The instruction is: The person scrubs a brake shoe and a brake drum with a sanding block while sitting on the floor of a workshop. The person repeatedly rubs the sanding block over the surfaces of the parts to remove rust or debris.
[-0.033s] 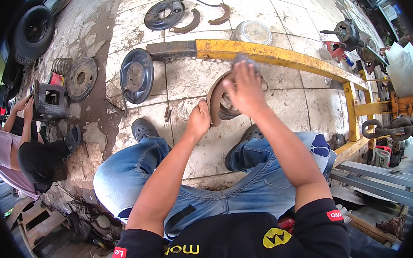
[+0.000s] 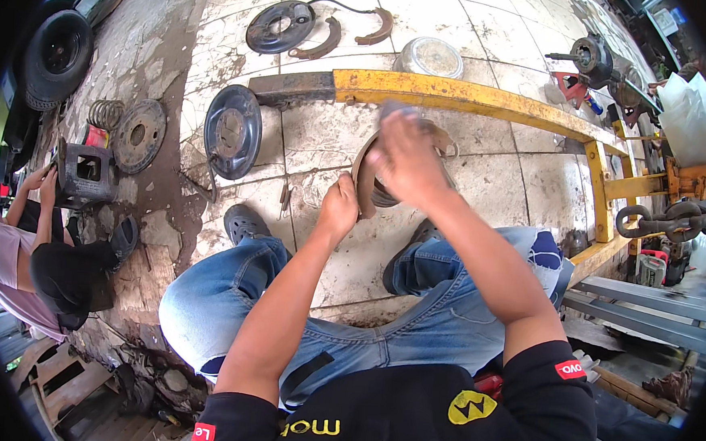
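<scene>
My left hand (image 2: 340, 206) grips the lower end of a curved brown brake shoe (image 2: 364, 169), its fingers closed around the edge. Over the shoe's upper end lies my right hand (image 2: 407, 163), blurred by motion. A dark grey piece (image 2: 396, 107) sticks out under its fingertips; what it is I cannot make out. Behind and below the right hand, a round ribbed part (image 2: 383, 196) shows only partly. Past the steel frame, two more brake shoes, one (image 2: 319, 45) beside the other (image 2: 378, 28), lie on the tiles.
A yellow steel frame (image 2: 458, 92) crosses in front of me. Black brake backing plates lie left (image 2: 233, 131) and far (image 2: 281, 26); a silver round cover (image 2: 430, 57) sits beyond the frame. A rusty disc (image 2: 140, 135), a coil spring (image 2: 106, 113) and a seated person (image 2: 23, 269) are left.
My right hand has shifted slightly left and towards me across the brake shoe, with the dark piece under its fingers. The left hand has hardly moved.
</scene>
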A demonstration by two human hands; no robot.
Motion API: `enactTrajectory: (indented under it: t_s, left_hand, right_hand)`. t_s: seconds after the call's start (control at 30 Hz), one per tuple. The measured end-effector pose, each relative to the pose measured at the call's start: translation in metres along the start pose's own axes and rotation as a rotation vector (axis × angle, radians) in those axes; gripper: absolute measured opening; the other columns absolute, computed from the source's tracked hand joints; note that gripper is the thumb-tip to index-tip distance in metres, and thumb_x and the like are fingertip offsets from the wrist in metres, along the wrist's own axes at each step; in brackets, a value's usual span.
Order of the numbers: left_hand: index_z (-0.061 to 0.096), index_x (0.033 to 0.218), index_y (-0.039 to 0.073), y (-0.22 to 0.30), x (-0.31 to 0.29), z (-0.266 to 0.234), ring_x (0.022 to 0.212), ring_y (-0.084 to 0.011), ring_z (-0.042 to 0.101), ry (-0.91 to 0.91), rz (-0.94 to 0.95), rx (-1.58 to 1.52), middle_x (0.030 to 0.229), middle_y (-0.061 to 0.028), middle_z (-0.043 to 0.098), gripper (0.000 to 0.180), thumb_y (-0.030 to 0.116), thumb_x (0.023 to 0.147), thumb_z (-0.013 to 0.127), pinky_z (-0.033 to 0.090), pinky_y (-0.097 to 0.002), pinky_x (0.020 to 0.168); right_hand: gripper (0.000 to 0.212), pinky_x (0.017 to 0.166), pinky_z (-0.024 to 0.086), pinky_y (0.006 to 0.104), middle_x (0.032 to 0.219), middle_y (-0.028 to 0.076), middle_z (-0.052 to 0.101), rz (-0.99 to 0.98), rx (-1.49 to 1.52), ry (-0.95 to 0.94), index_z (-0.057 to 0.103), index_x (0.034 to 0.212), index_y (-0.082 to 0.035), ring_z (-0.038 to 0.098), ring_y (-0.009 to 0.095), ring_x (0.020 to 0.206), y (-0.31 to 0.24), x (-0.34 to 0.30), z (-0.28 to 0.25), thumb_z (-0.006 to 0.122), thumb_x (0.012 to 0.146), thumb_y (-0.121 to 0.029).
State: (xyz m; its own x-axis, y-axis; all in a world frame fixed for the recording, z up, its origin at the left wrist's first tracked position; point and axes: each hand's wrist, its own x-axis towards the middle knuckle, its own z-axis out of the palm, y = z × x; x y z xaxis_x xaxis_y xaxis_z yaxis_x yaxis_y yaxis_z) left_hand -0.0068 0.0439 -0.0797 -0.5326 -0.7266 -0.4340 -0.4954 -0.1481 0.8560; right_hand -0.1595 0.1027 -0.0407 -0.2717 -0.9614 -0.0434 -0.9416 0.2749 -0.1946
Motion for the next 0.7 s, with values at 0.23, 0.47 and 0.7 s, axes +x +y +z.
enactTrajectory:
  t_s: [0.23,0.47,0.7]
  left_hand:
    - [0.061,0.094,-0.007,0.010,-0.005,-0.001,0.068,-0.0252,0.064,0.010,-0.060,-0.067,0.071,-0.0181,0.063,0.066,0.045,0.103,0.021,0.050,-0.0379,0.064]
    - [0.061,0.105,-0.010,-0.025,0.015,-0.002,0.086,-0.0346,0.066,0.013,-0.067,-0.028,0.089,-0.0270,0.066,0.067,0.044,0.102,0.021,0.050,-0.0413,0.079]
    - [0.058,0.103,-0.004,-0.006,0.003,-0.002,0.065,-0.0190,0.056,-0.009,-0.045,-0.090,0.075,-0.0122,0.058,0.059,0.043,0.102,0.022,0.048,-0.0359,0.061]
  right_hand:
    - [0.079,0.119,0.009,0.0482,0.158,0.016,0.016,0.154,-0.009,0.067,0.021,0.150,-0.002,0.012,0.030,0.147,0.017,0.008,-0.001,0.013,0.098,-0.060]
    - [0.080,0.119,0.012,0.0493,0.156,0.020,0.020,-0.014,0.071,0.068,0.027,0.147,0.001,0.015,0.032,0.146,0.002,0.004,0.003,0.016,0.098,-0.061]
    - [0.076,0.118,0.011,0.0522,0.158,0.018,0.011,-0.032,0.103,-0.042,0.016,0.151,-0.002,0.010,0.031,0.147,-0.014,-0.005,0.004,0.020,0.099,-0.057]
